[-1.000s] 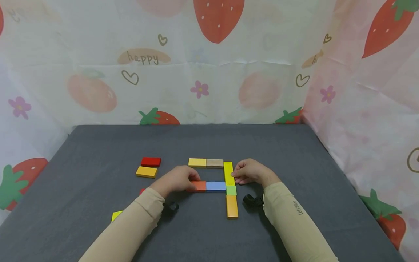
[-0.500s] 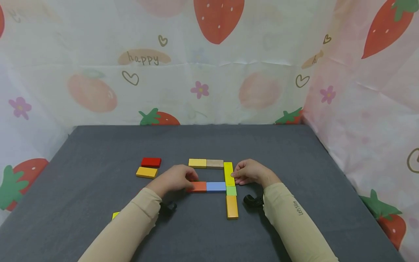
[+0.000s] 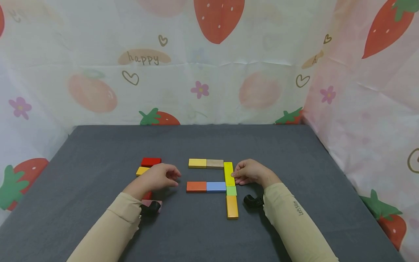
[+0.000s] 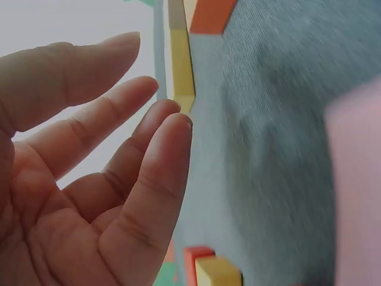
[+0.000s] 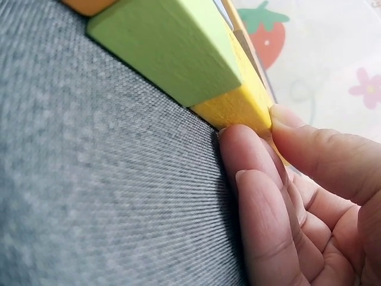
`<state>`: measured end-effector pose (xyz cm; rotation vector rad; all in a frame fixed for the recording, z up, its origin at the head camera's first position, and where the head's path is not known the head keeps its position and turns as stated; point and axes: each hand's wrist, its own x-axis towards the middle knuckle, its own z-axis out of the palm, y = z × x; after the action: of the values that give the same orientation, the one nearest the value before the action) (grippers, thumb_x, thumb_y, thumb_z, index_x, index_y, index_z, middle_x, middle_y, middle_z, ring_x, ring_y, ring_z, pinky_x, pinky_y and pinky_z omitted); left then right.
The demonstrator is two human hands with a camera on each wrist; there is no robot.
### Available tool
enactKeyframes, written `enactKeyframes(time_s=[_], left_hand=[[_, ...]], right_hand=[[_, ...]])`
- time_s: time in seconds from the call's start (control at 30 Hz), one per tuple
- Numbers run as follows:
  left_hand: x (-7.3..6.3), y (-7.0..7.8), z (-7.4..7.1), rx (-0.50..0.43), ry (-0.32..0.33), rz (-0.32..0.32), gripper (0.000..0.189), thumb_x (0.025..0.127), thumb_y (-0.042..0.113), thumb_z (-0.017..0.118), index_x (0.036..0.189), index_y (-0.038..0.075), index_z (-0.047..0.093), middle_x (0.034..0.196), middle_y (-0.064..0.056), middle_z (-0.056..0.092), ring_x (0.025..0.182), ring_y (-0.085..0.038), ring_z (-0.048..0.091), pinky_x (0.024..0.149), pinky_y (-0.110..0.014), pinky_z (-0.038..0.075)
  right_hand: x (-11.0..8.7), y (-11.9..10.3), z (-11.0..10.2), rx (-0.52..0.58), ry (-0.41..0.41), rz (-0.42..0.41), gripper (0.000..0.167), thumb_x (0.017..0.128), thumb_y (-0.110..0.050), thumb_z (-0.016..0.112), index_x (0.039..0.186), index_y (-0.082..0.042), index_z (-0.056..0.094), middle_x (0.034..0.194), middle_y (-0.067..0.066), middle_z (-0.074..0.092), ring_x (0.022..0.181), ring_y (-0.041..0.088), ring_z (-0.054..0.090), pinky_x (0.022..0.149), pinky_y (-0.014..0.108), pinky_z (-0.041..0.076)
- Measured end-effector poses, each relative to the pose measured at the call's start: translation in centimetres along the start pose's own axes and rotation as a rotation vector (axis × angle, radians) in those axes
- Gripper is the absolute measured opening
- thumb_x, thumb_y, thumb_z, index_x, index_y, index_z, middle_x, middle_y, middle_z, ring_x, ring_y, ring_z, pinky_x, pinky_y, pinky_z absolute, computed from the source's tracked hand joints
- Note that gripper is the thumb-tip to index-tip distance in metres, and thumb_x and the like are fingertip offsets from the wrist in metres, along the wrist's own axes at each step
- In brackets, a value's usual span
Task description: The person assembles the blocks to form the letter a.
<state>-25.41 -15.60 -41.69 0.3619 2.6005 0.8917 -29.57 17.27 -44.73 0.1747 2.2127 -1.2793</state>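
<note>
My left hand (image 3: 158, 177) hovers left of the block layout with loosely bent fingers and nothing between them. An orange block (image 3: 196, 187) lies to its right, end to end with a blue block (image 3: 216, 187). In the left wrist view, thumb and fingers (image 4: 164, 173) stand apart. My right hand (image 3: 253, 172) has its thumb and fingertips on the right side of a bright yellow block (image 3: 228, 173). The right wrist view shows the thumb at that yellow block's (image 5: 241, 110) upper edge and a fingertip low on its side, beside a green block (image 5: 166, 50).
A pale yellow block (image 3: 197, 163) and a wooden block (image 3: 215, 164) form the back row. A golden block (image 3: 232, 207) lies nearest me. Left are a red block (image 3: 151, 161), another golden block (image 3: 142, 170) and a pink block (image 3: 160, 203), partly hidden by my left arm.
My left hand has come off the orange block and moved left, now covering part of the golden block there. The pink block has come into view. My right hand has stayed put.
</note>
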Motion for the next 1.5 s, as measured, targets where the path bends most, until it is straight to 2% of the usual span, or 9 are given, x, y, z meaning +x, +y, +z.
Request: enactKeyframes(time_s=[0.2, 0.27, 0.47, 0.67, 0.77, 1.0, 1.27, 1.4, 1.5], left_hand=[[-2.0, -1.3, -0.7, -0.068, 0.004, 0.001, 0.023, 0.085, 0.012, 0.074, 0.106, 0.008, 0.069, 0.104, -0.006, 0.069, 0.091, -0.015, 0.063, 0.086, -0.038, 0.055], [-2.7, -1.7, -1.0, -0.064, -0.003, 0.009, 0.022, 0.085, 0.011, 0.074, 0.105, 0.007, 0.068, 0.103, -0.006, 0.069, 0.09, -0.015, 0.063, 0.085, -0.038, 0.055], [-4.1, -2.8, -1.5, -0.032, -0.065, 0.017, 0.021, 0.083, 0.011, 0.075, 0.103, 0.007, 0.069, 0.098, -0.004, 0.068, 0.085, -0.015, 0.059, 0.077, -0.032, 0.054], [-4.8, -3.6, -2.0, -0.05, -0.139, -0.014, 0.023, 0.081, 0.012, 0.077, 0.104, 0.009, 0.073, 0.089, -0.002, 0.066, 0.082, -0.017, 0.055, 0.073, -0.03, 0.05], [-5.0, -4.0, -2.1, -0.038, -0.172, 0.003, 0.02, 0.081, 0.012, 0.076, 0.101, 0.012, 0.074, 0.089, -0.001, 0.064, 0.083, -0.018, 0.054, 0.073, -0.031, 0.049], [-5.0, -4.5, -2.1, 0.034, -0.22, 0.09, 0.012, 0.082, 0.016, 0.077, 0.091, 0.023, 0.074, 0.094, 0.003, 0.062, 0.087, -0.016, 0.055, 0.073, -0.028, 0.049], [-5.0, -4.2, -1.8, 0.087, -0.271, 0.114, 0.017, 0.082, 0.015, 0.077, 0.091, 0.024, 0.066, 0.088, 0.004, 0.06, 0.084, -0.016, 0.054, 0.072, -0.029, 0.047], [-4.9, -4.1, -1.7, 0.113, -0.293, 0.145, 0.019, 0.081, 0.013, 0.077, 0.089, 0.024, 0.064, 0.084, 0.005, 0.06, 0.08, -0.014, 0.054, 0.069, -0.027, 0.046], [-5.0, -3.8, -1.7, 0.102, -0.308, 0.149, 0.02, 0.081, 0.009, 0.076, 0.09, 0.023, 0.063, 0.083, 0.004, 0.059, 0.08, -0.014, 0.053, 0.067, -0.026, 0.046]], right_hand=[[0.0, 0.0, -0.1, -0.005, -0.001, -0.002, 0.01, 0.09, -0.015, 0.069, 0.086, -0.007, 0.065, 0.074, 0.003, 0.067, 0.061, 0.011, 0.063, 0.062, 0.023, 0.055], [0.1, 0.1, -0.1, -0.005, -0.001, -0.001, 0.01, 0.09, -0.016, 0.069, 0.086, -0.007, 0.065, 0.075, 0.003, 0.067, 0.061, 0.011, 0.063, 0.062, 0.023, 0.055], [0.2, 0.2, -0.2, -0.002, 0.001, -0.006, 0.011, 0.09, -0.016, 0.069, 0.086, -0.007, 0.065, 0.076, 0.004, 0.068, 0.061, 0.011, 0.063, 0.063, 0.024, 0.055], [0.2, 0.2, -0.2, -0.004, 0.005, -0.005, 0.011, 0.09, -0.016, 0.07, 0.086, -0.007, 0.065, 0.075, 0.003, 0.067, 0.061, 0.011, 0.063, 0.062, 0.024, 0.055], [0.3, 0.3, -0.2, -0.002, 0.007, -0.004, 0.011, 0.09, -0.016, 0.07, 0.086, -0.007, 0.065, 0.075, 0.003, 0.067, 0.061, 0.011, 0.063, 0.062, 0.023, 0.055], [0.2, 0.1, -0.3, 0.003, 0.009, 0.0, 0.011, 0.09, -0.016, 0.07, 0.086, -0.007, 0.065, 0.074, 0.003, 0.067, 0.06, 0.011, 0.063, 0.062, 0.023, 0.055], [0.1, 0.2, -0.3, 0.007, 0.012, 0.005, 0.01, 0.09, -0.015, 0.07, 0.086, -0.007, 0.065, 0.074, 0.003, 0.066, 0.06, 0.01, 0.062, 0.061, 0.022, 0.055], [0.1, 0.3, -0.3, 0.008, 0.014, 0.003, 0.011, 0.089, -0.016, 0.07, 0.086, -0.007, 0.065, 0.073, 0.003, 0.067, 0.06, 0.011, 0.062, 0.061, 0.022, 0.055], [0.1, 0.4, -0.3, 0.01, 0.011, -0.003, 0.011, 0.09, -0.016, 0.07, 0.087, -0.007, 0.065, 0.074, 0.003, 0.067, 0.06, 0.011, 0.062, 0.061, 0.023, 0.055]])
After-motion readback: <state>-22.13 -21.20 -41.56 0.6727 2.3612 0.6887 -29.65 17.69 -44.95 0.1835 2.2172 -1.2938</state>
